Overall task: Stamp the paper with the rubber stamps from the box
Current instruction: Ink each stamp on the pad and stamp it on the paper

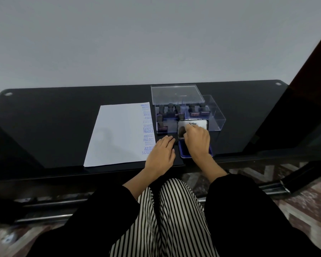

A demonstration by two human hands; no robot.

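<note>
A white paper (117, 134) lies on the black glass table (54, 117), with a column of blue stamp prints down its right edge. To its right stands a clear plastic box (214, 115) holding several dark-handled rubber stamps (170, 110). In front of the box is an open blue ink pad (183, 152), its raised lid (193, 124) marked Artline. My right hand (197, 139) is over the ink pad, fingers curled round a dark stamp handle (182, 131). My left hand (162, 152) rests flat with straight fingers on the table at the paper's lower right corner.
The box's clear lid (176, 94) lies flat behind the box. A dark upright frame (295, 112) rises at the table's right end. The table's front edge runs just below my wrists, with my striped trousers and a patterned floor beneath.
</note>
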